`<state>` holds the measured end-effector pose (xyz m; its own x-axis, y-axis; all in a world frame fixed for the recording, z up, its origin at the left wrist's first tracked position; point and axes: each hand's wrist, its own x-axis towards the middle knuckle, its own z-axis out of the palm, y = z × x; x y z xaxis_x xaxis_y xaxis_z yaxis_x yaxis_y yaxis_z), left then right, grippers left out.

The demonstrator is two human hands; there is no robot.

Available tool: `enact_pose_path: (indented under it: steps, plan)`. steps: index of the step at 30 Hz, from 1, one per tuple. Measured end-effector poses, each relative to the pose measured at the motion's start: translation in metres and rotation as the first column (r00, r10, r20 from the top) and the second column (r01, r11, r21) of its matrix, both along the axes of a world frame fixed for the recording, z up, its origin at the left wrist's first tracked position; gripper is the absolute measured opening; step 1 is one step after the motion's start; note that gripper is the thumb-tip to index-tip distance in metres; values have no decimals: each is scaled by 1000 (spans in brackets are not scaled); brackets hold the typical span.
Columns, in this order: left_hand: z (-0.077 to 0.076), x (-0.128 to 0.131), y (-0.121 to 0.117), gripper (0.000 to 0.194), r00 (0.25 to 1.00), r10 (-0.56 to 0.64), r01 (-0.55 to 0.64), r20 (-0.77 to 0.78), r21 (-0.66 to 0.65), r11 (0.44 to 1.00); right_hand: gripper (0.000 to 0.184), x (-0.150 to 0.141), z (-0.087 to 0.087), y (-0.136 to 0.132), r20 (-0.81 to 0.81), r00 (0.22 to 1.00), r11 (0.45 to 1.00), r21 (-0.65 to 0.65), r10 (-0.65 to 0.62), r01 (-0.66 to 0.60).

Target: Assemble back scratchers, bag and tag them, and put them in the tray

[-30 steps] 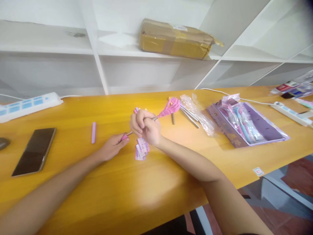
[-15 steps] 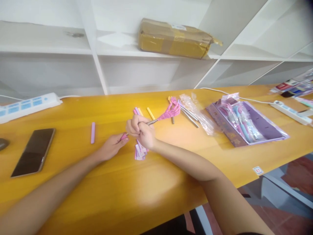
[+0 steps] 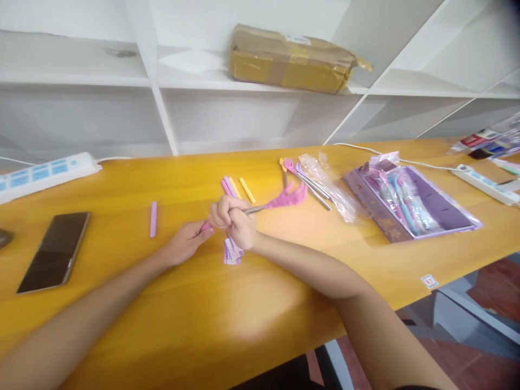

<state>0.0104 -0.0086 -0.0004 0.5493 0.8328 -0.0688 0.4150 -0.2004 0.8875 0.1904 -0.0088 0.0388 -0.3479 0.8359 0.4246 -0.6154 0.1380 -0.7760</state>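
Observation:
My right hand (image 3: 235, 219) is closed in a fist around the metal rod of a back scratcher (image 3: 286, 197). Its pink, hand-shaped head sticks out to the right and is blurred. My left hand (image 3: 189, 242) pinches a pink tubular handle (image 3: 206, 226) at the rod's other end, close against my right fist. Just below my hands lies a small stack of purple printed cards (image 3: 233, 252). Beyond them are pink, purple and yellow tubes (image 3: 246, 190), with a lone purple tube (image 3: 153, 219) to the left. More back scratchers (image 3: 312, 188) with metal rods rest behind the pink head.
Crumpled clear plastic (image 3: 333, 189) lies beside a purple box (image 3: 455, 232) of wrapped back scratchers. On the left are a phone (image 3: 54, 252) and a power strip (image 3: 49, 176); another power strip (image 3: 485, 184) is at right. A taped carton (image 3: 292, 62) sits on the shelf above.
The scratcher's pink head has swung slightly right and down, and its rod lies flatter. The pink handle shows closer to my right fist. Both hands keep their grip.

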Motion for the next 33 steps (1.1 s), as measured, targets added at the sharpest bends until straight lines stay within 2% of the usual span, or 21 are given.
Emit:
enact_pose_path:
  steps: [3, 5, 8, 11, 13, 17, 25, 30, 33]
  plan:
    - [-2, 0, 0, 49, 1000, 18, -18, 11, -6, 1000, 22, -1, 0, -1, 51, 998, 999, 30, -44, 43]
    - [-2, 0, 0, 49, 1000, 28, -28, -3, 10, 1000, 21, -1, 2, 6, -18, 1000, 998, -68, -3, 2]
    - [-3, 1, -2, 49, 1000, 12, -12, -23, 23, 1000, 23, 2, 5, 18, -129, 987, 964, -233, 98, -126]
    - [-4, 0, -3, 48, 999, -22, 23, -36, 36, 999, 26, 5, 4, 20, -137, 982, 932, -321, 128, -167]
    - [-5, 0, -3, 47, 999, -29, 31, -36, 48, 998, 27, 4, 3, 15, -100, 989, 951, -281, 106, -131]
    - [-5, -1, -2, 45, 998, -63, 64, -19, 57, 996, 24, 0, 2, 3, -51, 996, 991, -110, 68, -73]
    - [-3, 0, -2, 46, 996, -79, 81, -32, 65, 995, 21, -3, -5, 3, -163, 985, 987, -139, 61, -84]
    - [-5, 0, -2, 47, 998, -63, 65, -25, 88, 994, 24, -9, -5, -4, -207, 976, 981, -189, -71, 31]
    - [-7, 0, -2, 50, 998, -57, 58, -28, 65, 996, 22, -9, -2, -1, -169, 984, 979, -204, -56, 21]
